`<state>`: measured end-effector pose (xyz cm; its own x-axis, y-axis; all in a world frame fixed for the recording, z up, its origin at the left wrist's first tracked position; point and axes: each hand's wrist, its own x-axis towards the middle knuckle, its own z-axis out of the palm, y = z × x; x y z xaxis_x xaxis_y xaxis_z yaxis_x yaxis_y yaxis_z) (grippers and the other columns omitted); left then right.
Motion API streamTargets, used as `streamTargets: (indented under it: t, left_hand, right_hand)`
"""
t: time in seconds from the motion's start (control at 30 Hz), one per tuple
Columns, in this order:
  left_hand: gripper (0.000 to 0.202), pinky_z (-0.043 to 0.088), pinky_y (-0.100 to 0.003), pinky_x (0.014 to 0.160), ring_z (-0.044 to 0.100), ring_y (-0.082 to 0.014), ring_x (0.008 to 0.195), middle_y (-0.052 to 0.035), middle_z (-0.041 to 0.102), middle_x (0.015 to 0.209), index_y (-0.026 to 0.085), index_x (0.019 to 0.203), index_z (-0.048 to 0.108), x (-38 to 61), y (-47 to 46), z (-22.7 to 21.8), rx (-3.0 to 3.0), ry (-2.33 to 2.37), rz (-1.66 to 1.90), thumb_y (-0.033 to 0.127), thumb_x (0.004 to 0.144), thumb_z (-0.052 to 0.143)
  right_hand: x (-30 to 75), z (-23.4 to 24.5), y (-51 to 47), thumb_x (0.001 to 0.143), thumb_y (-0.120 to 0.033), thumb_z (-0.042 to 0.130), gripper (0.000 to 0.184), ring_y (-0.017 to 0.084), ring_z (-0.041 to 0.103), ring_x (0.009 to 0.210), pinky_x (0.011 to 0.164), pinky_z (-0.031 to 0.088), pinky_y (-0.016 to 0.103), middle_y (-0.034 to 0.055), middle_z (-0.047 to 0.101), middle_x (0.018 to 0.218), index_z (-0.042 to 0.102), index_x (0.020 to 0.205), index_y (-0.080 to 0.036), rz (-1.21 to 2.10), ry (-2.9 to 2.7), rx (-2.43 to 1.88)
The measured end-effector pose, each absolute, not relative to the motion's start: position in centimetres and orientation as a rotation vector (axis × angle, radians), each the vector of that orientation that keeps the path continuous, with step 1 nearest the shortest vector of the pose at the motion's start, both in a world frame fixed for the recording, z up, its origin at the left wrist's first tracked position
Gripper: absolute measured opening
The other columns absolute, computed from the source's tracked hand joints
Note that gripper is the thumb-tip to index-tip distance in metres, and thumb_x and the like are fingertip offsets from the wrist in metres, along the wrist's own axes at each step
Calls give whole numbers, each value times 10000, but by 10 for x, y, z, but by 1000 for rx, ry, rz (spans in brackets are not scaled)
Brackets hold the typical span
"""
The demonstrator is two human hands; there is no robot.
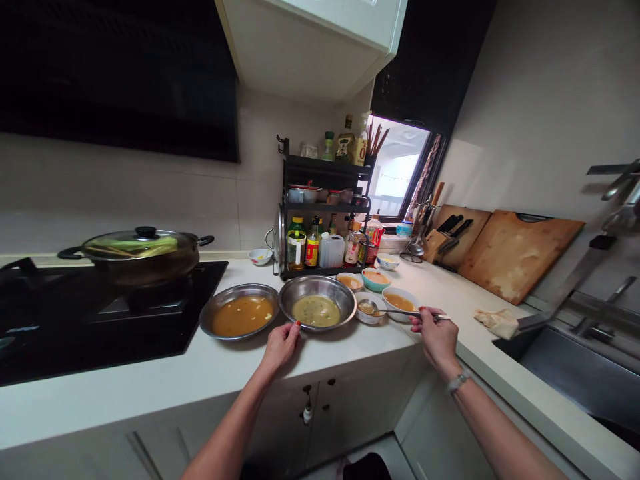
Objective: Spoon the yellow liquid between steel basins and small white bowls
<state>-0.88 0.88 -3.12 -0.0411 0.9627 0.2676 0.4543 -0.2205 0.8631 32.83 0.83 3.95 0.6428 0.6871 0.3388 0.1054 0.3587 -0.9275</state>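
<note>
- My right hand (436,337) grasps the slim metal handle of a long spoon (406,313), fingers closed around it near its far end.
- The spoon's rounded end lies to the left of that hand, at a small white bowl (371,321); whether it dips in or sits just above, I cannot tell.
- My left hand (283,345) is at the near rim of a wide metal bowl (317,285), thumb by the edge; with my other fingers partly hidden, I cannot tell whether they pinch it.
- That bowl is round, shallow and shiny, its flared wall circling a cloudy, yellow-green liquid flecked with darker bits.
- Just left of it, beyond my left hand, a similar metal dish (240,291) holds smooth brown liquid with pale pieces floating in it.
- Behind the spoon's handle, a white bowl (399,318) contains glossy orange-brown liquid.
- All these vessels rest on my smooth white counter (215,363).
</note>
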Motion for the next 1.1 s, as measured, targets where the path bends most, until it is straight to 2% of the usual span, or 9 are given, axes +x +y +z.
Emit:
streamTargets:
  t: [0.3,0.47,0.7,0.83,0.97,1.1]
  left_hand:
    - [528,300,-252,533,407,-139,514,6,469,488,190,526,467,-8,9,-32,1700,1496,1239,599,829,323]
    - [527,299,-252,532,408,-138,510,4,472,490,191,529,469,-8,8,-30,1699,1503,1229,604,820,320]
    - [520,301,-246,514,413,-136,497,2,484,477,190,521,481,-8,9,-31,1698,1493,1248,583,827,331]
    - [527,299,-245,518,414,-135,500,6,476,472,191,522,472,-9,10,-33,1703,1482,1249,589,833,324]
    - [525,296,-247,520,404,-135,500,11,469,475,194,536,467,-9,9,-34,1689,1466,1238,602,833,322]
    - [533,306,-254,533,420,-143,509,3,487,485,193,533,477,-9,8,-31,1682,1474,1229,610,826,321]
  right_hand:
    - [329,60,7,616,-400,715,326,142,557,354,310,430,210,-20,601,466,586,781,-149,411,-833,-1085]
    - [313,75,11,626,-424,715,343,145,564,370,319,430,214,-22,598,475,574,789,-157,427,-852,-1046]
    - [277,65,11,739,-493,644,353,141,551,375,359,457,241,-11,598,502,588,847,-162,434,-1154,-1053]
    - [270,52,2,821,-445,589,294,141,585,468,445,504,269,16,633,635,636,917,-171,335,-1421,-950]
    - [279,51,-7,829,-430,583,270,136,596,537,510,525,290,50,660,810,667,936,-198,230,-1495,-917]
    - [296,54,-11,779,-494,599,323,142,575,501,483,519,288,28,639,708,659,900,-201,169,-1333,-1080]
